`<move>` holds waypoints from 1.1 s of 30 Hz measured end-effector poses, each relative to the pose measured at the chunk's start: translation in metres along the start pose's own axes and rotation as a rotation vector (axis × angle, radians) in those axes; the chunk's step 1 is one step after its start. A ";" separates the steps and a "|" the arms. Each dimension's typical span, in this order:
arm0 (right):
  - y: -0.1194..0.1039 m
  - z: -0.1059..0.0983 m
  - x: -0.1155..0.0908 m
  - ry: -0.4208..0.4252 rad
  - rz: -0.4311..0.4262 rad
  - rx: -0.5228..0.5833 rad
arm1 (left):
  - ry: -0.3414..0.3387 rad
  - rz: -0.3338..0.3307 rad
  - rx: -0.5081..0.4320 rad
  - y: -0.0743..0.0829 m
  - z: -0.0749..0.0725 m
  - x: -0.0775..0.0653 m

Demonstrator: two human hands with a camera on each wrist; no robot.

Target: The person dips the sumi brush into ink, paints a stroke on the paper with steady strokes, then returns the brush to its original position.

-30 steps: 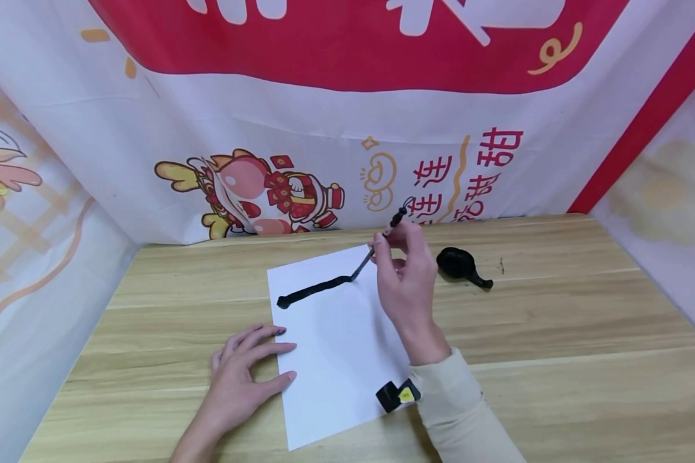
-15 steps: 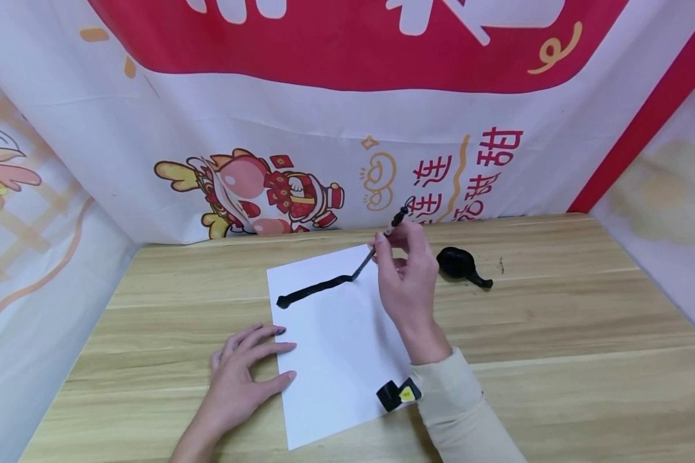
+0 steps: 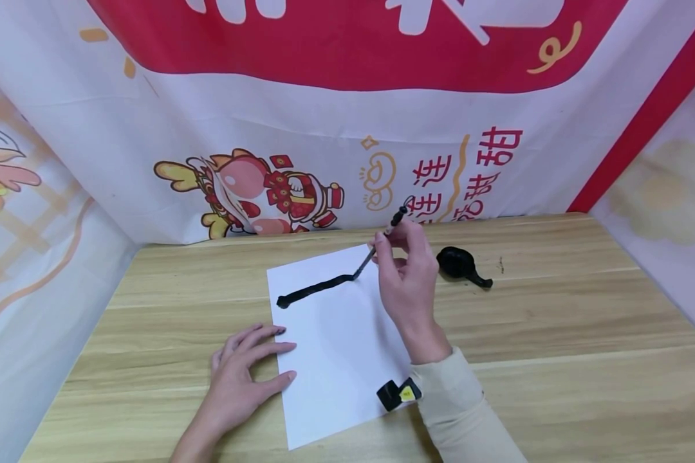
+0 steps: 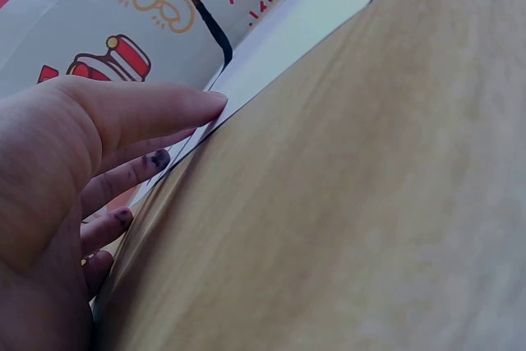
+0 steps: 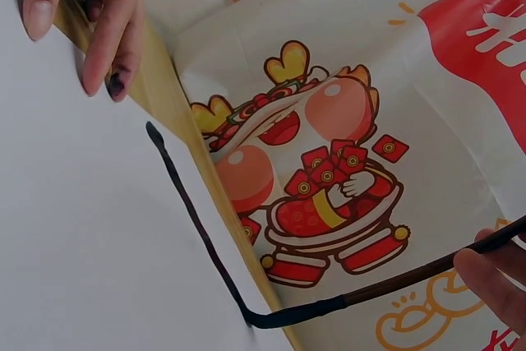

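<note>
My right hand [image 3: 407,276] pinches a thin dark-handled calligraphy brush [image 5: 394,284] between thumb and fingers. The brush slants, its wet black tip bent against a white sheet of paper [image 3: 336,347] near the top edge. From that tip a thick black ink stroke [image 3: 315,290] runs left, ending in a blunt blob. My left hand [image 3: 240,373] lies at the sheet's left edge, fingers spread and loosely extended, thumb and fingertips on the border. Dark ink smudges mark some of its fingertips [image 4: 159,159] in the left wrist view.
A round black object with a curved tail [image 3: 456,263] lies on the wooden table [image 3: 556,334], right of the paper. A small black item with a yellow label [image 3: 405,393] sits beside the right sleeve [image 3: 448,392]. Behind the table hangs a printed cloth [image 3: 301,116].
The brush tip has crept slightly to the right, lengthening the ink stroke a little. My left hand and the paper have stayed in place.
</note>
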State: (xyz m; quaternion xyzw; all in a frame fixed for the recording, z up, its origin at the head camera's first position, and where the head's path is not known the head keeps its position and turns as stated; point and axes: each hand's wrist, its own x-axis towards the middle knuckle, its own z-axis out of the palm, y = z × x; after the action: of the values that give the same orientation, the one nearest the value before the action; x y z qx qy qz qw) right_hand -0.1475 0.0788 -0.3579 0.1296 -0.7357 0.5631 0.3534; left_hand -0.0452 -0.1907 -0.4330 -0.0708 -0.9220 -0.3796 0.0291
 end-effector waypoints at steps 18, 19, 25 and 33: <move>0.000 0.000 -0.001 -0.010 0.004 0.001 | -0.003 0.000 0.004 0.000 0.000 0.000; -0.001 0.000 -0.001 -0.010 0.002 0.000 | -0.003 0.001 0.005 0.000 0.000 -0.001; 0.000 0.000 -0.001 -0.016 -0.009 -0.003 | -0.001 0.003 -0.001 -0.001 0.001 0.000; -0.001 0.001 -0.001 -0.013 -0.008 0.005 | 0.000 0.003 0.008 0.000 0.000 0.000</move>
State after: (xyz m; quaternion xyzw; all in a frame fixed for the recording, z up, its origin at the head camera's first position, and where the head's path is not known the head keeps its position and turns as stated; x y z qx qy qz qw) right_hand -0.1468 0.0778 -0.3579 0.1371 -0.7359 0.5626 0.3508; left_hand -0.0447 -0.1904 -0.4332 -0.0720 -0.9233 -0.3760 0.0302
